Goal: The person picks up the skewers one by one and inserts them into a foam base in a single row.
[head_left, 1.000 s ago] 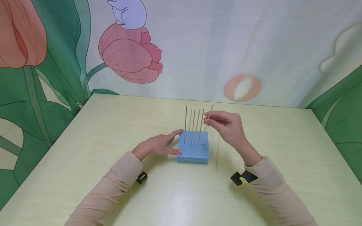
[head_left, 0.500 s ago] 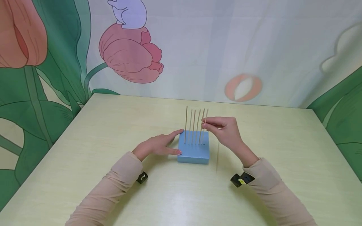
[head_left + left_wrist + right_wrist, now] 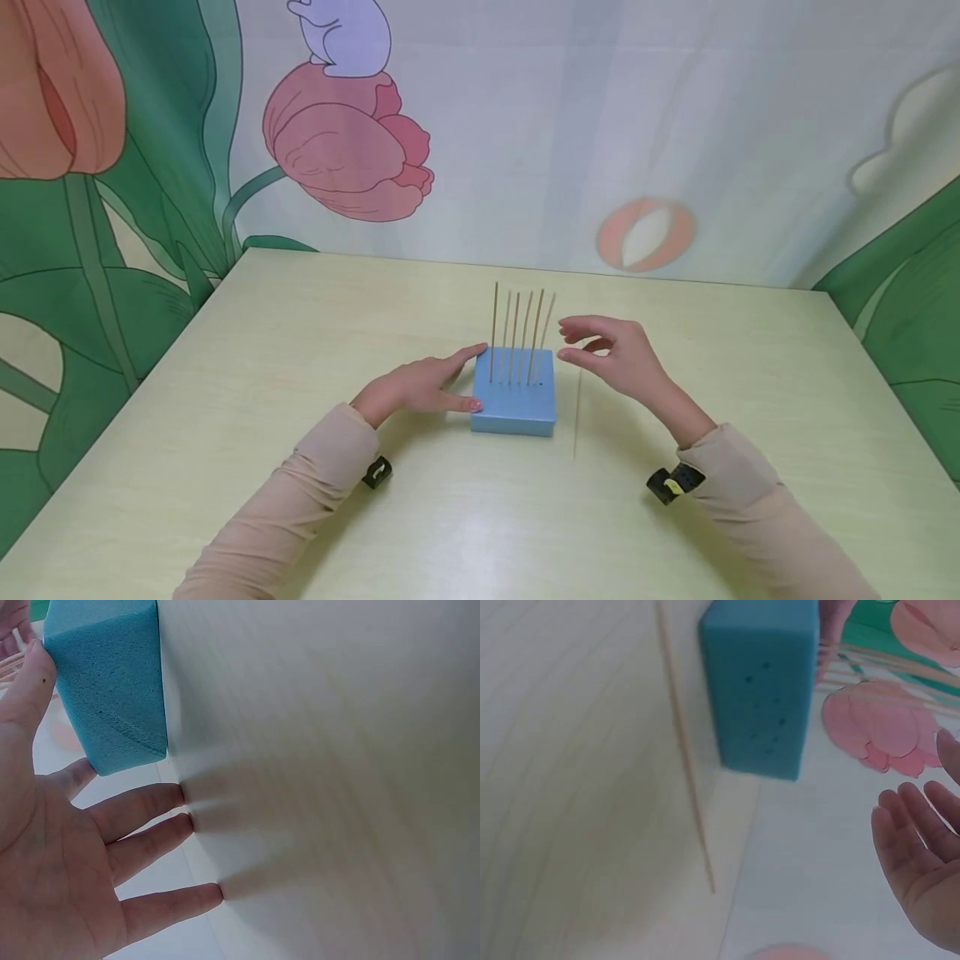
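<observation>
A light-blue foam block [image 3: 513,407] lies on the table with a row of several thin wooden sticks [image 3: 493,332] standing in its top. The rightmost stick [image 3: 547,333] leans slightly to the right. My left hand [image 3: 416,385] braces the block's left side, thumb at the near corner and index finger at the far one. In the left wrist view its other fingers [image 3: 154,847] are straight, their tips on the table. My right hand [image 3: 618,358] hovers right of the sticks, fingers parted, holding nothing. Small holes mark the block's side [image 3: 761,712] in the right wrist view.
One loose wooden stick [image 3: 577,417] lies on the pale table [image 3: 480,517] just right of the block, pointing away from me. A printed curtain [image 3: 525,167] with flowers hangs behind the table's far edge.
My right hand brought a pinched stick leftward to the block and set it upright at the row's right end. It has let go and drawn back right. The left hand has stayed put.
</observation>
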The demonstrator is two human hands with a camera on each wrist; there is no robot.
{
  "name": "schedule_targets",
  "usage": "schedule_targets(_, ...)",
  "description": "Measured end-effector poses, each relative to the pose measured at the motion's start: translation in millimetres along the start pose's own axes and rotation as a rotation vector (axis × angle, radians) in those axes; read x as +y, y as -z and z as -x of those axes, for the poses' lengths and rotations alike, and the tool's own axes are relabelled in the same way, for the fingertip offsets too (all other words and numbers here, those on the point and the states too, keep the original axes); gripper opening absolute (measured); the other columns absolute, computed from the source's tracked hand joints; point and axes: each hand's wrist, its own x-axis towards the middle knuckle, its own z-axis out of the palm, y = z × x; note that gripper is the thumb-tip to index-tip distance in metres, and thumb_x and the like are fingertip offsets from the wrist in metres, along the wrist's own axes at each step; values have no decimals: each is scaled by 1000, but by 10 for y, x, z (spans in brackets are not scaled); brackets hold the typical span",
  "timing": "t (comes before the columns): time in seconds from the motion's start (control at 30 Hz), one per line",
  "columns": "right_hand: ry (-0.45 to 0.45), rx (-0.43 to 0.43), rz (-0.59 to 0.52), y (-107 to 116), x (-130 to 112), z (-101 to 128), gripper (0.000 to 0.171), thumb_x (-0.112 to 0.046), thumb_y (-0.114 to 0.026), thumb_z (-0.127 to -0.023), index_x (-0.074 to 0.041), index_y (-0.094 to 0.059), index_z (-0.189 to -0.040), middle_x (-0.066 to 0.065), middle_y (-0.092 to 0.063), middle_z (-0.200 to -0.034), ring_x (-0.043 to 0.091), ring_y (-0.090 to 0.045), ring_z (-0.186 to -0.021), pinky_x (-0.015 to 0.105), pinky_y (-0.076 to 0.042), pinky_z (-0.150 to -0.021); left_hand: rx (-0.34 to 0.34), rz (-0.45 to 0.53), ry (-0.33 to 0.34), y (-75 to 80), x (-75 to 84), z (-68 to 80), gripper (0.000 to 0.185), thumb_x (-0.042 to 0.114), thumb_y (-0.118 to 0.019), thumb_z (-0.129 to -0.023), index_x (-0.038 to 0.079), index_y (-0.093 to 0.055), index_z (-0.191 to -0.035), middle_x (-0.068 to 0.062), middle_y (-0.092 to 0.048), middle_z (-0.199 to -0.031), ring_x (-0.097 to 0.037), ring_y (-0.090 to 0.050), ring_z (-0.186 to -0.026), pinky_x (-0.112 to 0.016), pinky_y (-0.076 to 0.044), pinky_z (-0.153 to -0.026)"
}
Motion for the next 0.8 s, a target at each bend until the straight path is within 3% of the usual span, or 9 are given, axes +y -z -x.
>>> schedule_targets(0.2, -75, -68, 69, 84, 172, 18, 47, -16, -74, -77, -1, -58, -119, 13, -61, -114, 27, -57, -100, 35, -49, -77, 3, -4, -9, 5, -16, -4, 87, 51, -59, -82, 28, -6, -147, -17, -33, -142, -30, -38, -126, -45, -30, -100)
schedule_targets(0.37, -111, -187, 170, 103, 336, 16, 62, -24, -75, -75, 0, -51, -127, 15, -53, -127, 32, -47, -114, 44, -44, -84, 3, 0, -20, 11, -15, -1, 87, 51, -59, -83, 27, -6, -147, -17, -33, -142, -31, -39, -125, -45, -31, -100)
schedule_targets(0.6, -145, -299, 265, 104, 566, 16, 82, -34, -75, -74, 4, -36, -135, 22, -38, -137, 39, -31, -126, 52, -24, -100, -1, -8, 4, -2, -22, -19, 88, 52, -60, -82, 29, -5, -147, -16, -31, -143, -30, -35, -128, -45, -29, -101)
schedule_targets(0.8, -172, -349, 316, 104, 656, 4, 89, -37, -73, -75, 6, -27, -139, 29, -28, -139, 47, -20, -127, 62, -17, -97, 4, -8, -4, -12, -22, -23, 88, 53, -60, -81, 30, -5, -147, -15, -32, -143, -30, -36, -127, -45, -30, -101)
